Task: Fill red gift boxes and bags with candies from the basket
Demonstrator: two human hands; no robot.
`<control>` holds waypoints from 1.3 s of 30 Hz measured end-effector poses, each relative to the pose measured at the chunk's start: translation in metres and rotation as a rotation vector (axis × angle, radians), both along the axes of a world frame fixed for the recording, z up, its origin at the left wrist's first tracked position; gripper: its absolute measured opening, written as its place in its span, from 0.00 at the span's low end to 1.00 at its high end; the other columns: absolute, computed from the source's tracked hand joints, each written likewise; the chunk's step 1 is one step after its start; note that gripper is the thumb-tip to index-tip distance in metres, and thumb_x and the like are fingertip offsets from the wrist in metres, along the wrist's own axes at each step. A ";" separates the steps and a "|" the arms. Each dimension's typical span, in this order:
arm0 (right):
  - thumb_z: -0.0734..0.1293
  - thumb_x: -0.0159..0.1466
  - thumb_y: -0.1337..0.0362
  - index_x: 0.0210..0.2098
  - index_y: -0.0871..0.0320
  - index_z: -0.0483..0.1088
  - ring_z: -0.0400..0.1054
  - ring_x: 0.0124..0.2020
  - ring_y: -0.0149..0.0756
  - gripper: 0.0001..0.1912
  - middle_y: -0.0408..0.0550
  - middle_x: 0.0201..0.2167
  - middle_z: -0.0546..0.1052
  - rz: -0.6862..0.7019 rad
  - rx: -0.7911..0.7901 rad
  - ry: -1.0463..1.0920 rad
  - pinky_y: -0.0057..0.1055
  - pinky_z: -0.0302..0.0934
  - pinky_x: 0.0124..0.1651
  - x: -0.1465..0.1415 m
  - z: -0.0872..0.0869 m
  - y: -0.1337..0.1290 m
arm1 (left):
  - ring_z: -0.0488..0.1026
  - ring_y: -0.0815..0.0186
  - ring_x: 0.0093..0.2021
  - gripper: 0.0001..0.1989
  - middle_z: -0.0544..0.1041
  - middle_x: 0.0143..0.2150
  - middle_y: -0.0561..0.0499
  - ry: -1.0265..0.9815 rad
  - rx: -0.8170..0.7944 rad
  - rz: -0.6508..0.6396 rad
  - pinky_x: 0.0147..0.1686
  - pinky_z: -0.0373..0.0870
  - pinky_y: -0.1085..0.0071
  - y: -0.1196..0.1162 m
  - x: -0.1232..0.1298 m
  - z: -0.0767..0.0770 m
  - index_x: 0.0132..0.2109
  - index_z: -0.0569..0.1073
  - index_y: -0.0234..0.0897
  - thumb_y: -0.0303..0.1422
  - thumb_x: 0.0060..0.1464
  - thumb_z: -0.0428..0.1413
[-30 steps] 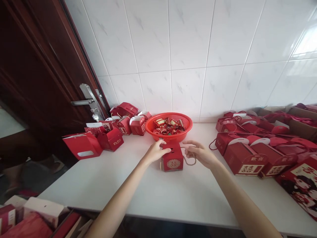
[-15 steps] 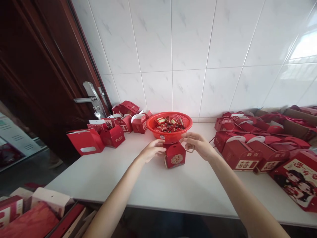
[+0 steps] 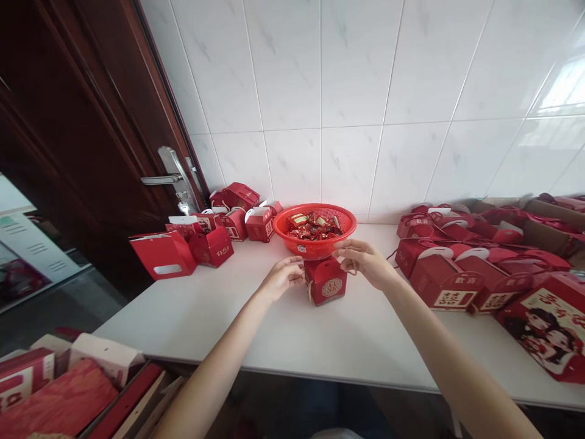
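Observation:
A small red box (image 3: 326, 283) with a round gold emblem stands upright on the white table (image 3: 283, 341), just in front of a red plastic basket (image 3: 315, 247) of wrapped candies (image 3: 315, 227). At the box's left side, my left hand (image 3: 282, 279) has its fingers curled together by a beige cord that hangs down the box. My right hand (image 3: 363, 263) is at the box's upper right, its fingers pinched on a beige cord loop (image 3: 353, 268).
Assembled red boxes (image 3: 260, 223) stand at the back left beside a dark door (image 3: 91, 122). Many more red boxes (image 3: 448, 280) fill the table's right side. At the lower left is a carton of flat red packaging (image 3: 59, 396). Behind is a tiled wall (image 3: 351, 67).
The view has shifted slightly. The right hand's cord loop now sits closer to the box, and the cord at the left hangs more freely from my left hand.

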State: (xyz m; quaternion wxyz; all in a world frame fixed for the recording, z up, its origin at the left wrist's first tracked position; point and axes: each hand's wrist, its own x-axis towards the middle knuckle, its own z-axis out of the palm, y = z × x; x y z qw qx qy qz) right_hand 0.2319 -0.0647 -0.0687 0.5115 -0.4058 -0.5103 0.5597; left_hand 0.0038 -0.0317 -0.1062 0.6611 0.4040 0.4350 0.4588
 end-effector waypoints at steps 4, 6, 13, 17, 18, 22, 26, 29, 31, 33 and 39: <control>0.80 0.44 0.56 0.31 0.58 0.75 0.67 0.23 0.29 0.19 0.50 0.34 0.80 -0.002 0.005 0.012 0.28 0.51 0.24 0.003 0.002 -0.001 | 0.73 0.71 0.24 0.17 0.79 0.32 0.48 -0.117 -0.112 0.057 0.25 0.71 0.77 0.001 -0.004 0.007 0.38 0.72 0.32 0.15 0.39 0.51; 0.80 0.44 0.56 0.32 0.58 0.75 0.67 0.23 0.29 0.20 0.50 0.33 0.80 -0.007 0.006 0.017 0.29 0.52 0.25 0.004 0.002 -0.001 | 0.71 0.73 0.22 0.16 0.78 0.30 0.47 -0.173 -0.174 0.088 0.25 0.71 0.77 0.001 -0.006 0.009 0.38 0.72 0.32 0.15 0.41 0.51; 0.79 0.46 0.56 0.33 0.58 0.75 0.68 0.23 0.30 0.19 0.50 0.34 0.81 -0.011 0.000 0.012 0.28 0.53 0.25 0.003 -0.003 0.000 | 0.75 0.70 0.29 0.11 0.79 0.32 0.46 -0.177 -0.212 0.064 0.33 0.75 0.75 0.000 -0.012 0.000 0.36 0.74 0.34 0.17 0.46 0.56; 0.79 0.46 0.58 0.33 0.57 0.76 0.68 0.24 0.30 0.17 0.49 0.34 0.80 -0.012 -0.005 0.011 0.28 0.55 0.26 0.002 -0.004 -0.002 | 0.76 0.68 0.32 0.11 0.80 0.31 0.51 0.066 -0.103 0.020 0.38 0.72 0.72 0.000 -0.012 -0.012 0.36 0.77 0.36 0.23 0.42 0.63; 0.78 0.46 0.58 0.33 0.57 0.76 0.68 0.24 0.30 0.17 0.49 0.34 0.80 -0.013 -0.009 0.010 0.29 0.55 0.26 0.002 -0.004 -0.002 | 0.76 0.67 0.34 0.11 0.80 0.32 0.51 0.141 -0.065 0.002 0.38 0.71 0.71 -0.001 -0.012 -0.014 0.36 0.77 0.36 0.25 0.41 0.65; 0.78 0.47 0.58 0.34 0.57 0.76 0.69 0.24 0.29 0.17 0.49 0.35 0.81 -0.011 -0.019 0.012 0.29 0.56 0.27 0.001 -0.004 -0.004 | 0.76 0.64 0.35 0.07 0.80 0.31 0.51 0.334 0.053 -0.155 0.39 0.69 0.69 -0.007 -0.009 -0.022 0.30 0.78 0.36 0.30 0.38 0.66; 0.78 0.47 0.58 0.33 0.57 0.76 0.68 0.24 0.28 0.17 0.48 0.35 0.81 -0.017 -0.029 0.020 0.29 0.57 0.29 0.001 -0.004 -0.005 | 0.76 0.62 0.37 0.03 0.80 0.30 0.51 0.365 0.088 -0.170 0.41 0.69 0.69 -0.007 -0.008 -0.022 0.25 0.77 0.37 0.31 0.40 0.62; 0.78 0.47 0.57 0.34 0.57 0.76 0.68 0.24 0.29 0.18 0.49 0.36 0.81 -0.030 -0.020 0.037 0.29 0.57 0.28 0.003 -0.005 -0.005 | 0.76 0.62 0.35 0.03 0.80 0.30 0.49 0.259 -0.026 -0.088 0.38 0.69 0.70 -0.003 -0.012 -0.014 0.25 0.75 0.37 0.31 0.42 0.57; 0.78 0.47 0.57 0.34 0.57 0.75 0.67 0.24 0.29 0.18 0.50 0.35 0.81 -0.040 -0.005 0.048 0.30 0.55 0.28 0.004 -0.005 -0.004 | 0.75 0.63 0.31 0.05 0.79 0.27 0.48 0.142 -0.108 -0.074 0.36 0.70 0.69 -0.001 -0.018 -0.006 0.24 0.72 0.37 0.31 0.44 0.56; 0.78 0.47 0.58 0.33 0.57 0.75 0.66 0.24 0.29 0.17 0.50 0.34 0.81 -0.054 0.005 0.057 0.30 0.56 0.28 0.006 -0.003 -0.003 | 0.73 0.65 0.27 0.07 0.76 0.25 0.49 0.035 -0.144 -0.101 0.32 0.70 0.70 -0.001 -0.022 0.005 0.24 0.71 0.36 0.31 0.47 0.56; 0.78 0.47 0.59 0.32 0.56 0.76 0.69 0.30 0.32 0.15 0.46 0.30 0.79 -0.120 0.061 0.017 0.31 0.62 0.38 0.005 0.010 0.003 | 0.76 0.65 0.30 0.07 0.78 0.29 0.47 -0.128 -0.148 -0.055 0.37 0.74 0.69 -0.007 -0.024 0.042 0.36 0.76 0.34 0.29 0.55 0.54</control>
